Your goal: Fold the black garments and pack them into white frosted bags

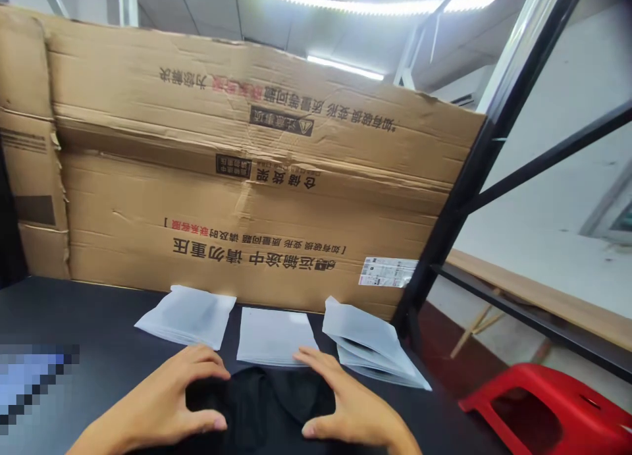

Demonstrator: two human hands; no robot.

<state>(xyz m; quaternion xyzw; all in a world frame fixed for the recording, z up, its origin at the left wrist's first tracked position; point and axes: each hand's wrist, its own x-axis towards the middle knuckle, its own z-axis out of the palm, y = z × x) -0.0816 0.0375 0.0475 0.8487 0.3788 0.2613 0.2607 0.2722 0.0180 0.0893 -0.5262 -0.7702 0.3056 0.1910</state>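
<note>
A black cloth item (269, 402) lies bunched at the front of the dark table, its lower part cut off by the picture's edge. To its left is my left hand (182, 392), thumb and fingers spread apart and curved, holding nothing. My right hand (343, 402) mirrors it on the other side, also open, with the thumb tip over or close by the cloth; contact is unclear. Behind the cloth lie three stacks of translucent white bags: a left stack (190, 315), a middle stack (276, 333) and a right stack (372, 340) whose layers fan apart.
A tall cardboard sheet (237, 198) with printed characters stands along the back of the black tabletop (99, 317). Black metal shelf posts (474, 172) rise at the right. Beyond them is a red plastic stool (553, 402). A pixelated patch covers something at the left edge.
</note>
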